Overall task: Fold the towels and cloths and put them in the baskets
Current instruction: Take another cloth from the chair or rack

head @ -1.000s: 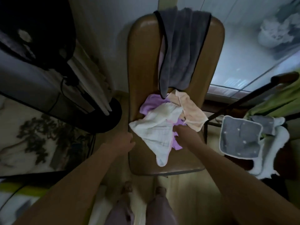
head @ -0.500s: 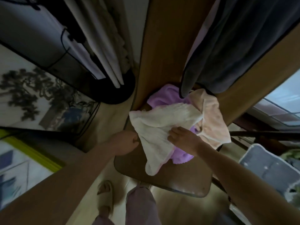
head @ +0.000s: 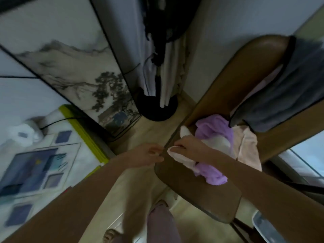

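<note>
A white cloth (head: 178, 156) lies folded over on the brown chair seat (head: 201, 195). My right hand (head: 189, 146) grips its doubled edge near the seat's left rim. Fingers curled, my left hand (head: 149, 155) sits just off that rim beside the cloth's corner; whether it pinches the cloth is unclear. Under the white cloth lies a crumpled purple towel (head: 213, 130), and a peach cloth (head: 249, 148) is to its right. A grey towel with dark trim (head: 284, 95) hangs over the chair back. No basket is in view.
A black round stand base (head: 156, 109) sits on the floor left of the chair. An ink-painted panel (head: 78, 67) leans behind a green-edged mat (head: 84, 134). A grey padded cloth (head: 263, 225) shows at bottom right. My legs are below.
My right hand has carried the white cloth's right side across to the left, doubling it over near my left hand. The view has swung left and tilted.
</note>
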Demonstrator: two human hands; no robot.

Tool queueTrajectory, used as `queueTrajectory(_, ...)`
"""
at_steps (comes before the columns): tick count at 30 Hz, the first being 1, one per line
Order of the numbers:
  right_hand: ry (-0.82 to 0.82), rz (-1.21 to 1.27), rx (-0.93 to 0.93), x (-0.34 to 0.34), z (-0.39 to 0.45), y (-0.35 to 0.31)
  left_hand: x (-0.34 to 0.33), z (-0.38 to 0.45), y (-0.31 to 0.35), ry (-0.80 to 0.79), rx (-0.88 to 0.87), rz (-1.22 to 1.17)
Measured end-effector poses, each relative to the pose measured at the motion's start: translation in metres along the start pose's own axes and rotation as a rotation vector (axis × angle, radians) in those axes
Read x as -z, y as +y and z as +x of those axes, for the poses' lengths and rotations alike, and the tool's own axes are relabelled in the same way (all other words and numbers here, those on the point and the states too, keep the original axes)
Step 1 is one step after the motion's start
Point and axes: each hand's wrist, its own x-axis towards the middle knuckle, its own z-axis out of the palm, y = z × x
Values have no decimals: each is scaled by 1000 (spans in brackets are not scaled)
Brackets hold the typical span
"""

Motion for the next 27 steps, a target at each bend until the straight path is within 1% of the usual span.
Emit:
queueTrajectory(3, 68, 131, 65, -8, 0, -85, 14, -65, -29, 123, -75, -135)
queueTrajectory(4, 55, 128, 96, -13, 1, -118, 19, -86, -42, 186, -92, -152)
queueTrajectory(6, -33, 88, 131, -28, 4, -185, 28, -129, -71, 323, -124, -209)
queueTrajectory(8, -86, 23, 179, -48, 6, -245, 38, -172, -105, 411, -154, -310)
queueTrajectory(10, -11, 30, 279, -72, 9, -292, 47, -212, -141, 470, -159, -388)
queueTrajectory(12, 21, 19, 348, -97, 12, -327, 55, -251, -179, 530, -133, -408)
queueTrajectory(15, -42, -98, 406, -125, 21, -370, 69, -305, -236, 636, -66, -275)
queueTrajectory(16, -68, -117, 425, -131, 23, -382, 73, -322, -253, 653, -60, -306)
queueTrajectory(19, -114, -114, 449, -143, 29, -410, 82, -370, -286, 734, -120, -534)
queueTrajectory(22, -98, -69, 435, -151, 35, -431, 89, -396, -310, 842, -158, -608)
queueTrajectory(24, -87, -120, 434, -154, 40, -438, 91, -407, -326, 913, -154, -541)
queueTrajectory(25, -87, -161, 435, -156, 43, -439, 91, -410, -336, 948, -132, -432)
queueTrajectory(26, -94, -208, 436, -156, 47, -439, 91, -412, -345, 968, -79, -253)
queueTrajectory(27, -108, -257, 436, -157, 50, -440, 90, -416, -354, 974, 18, -20)
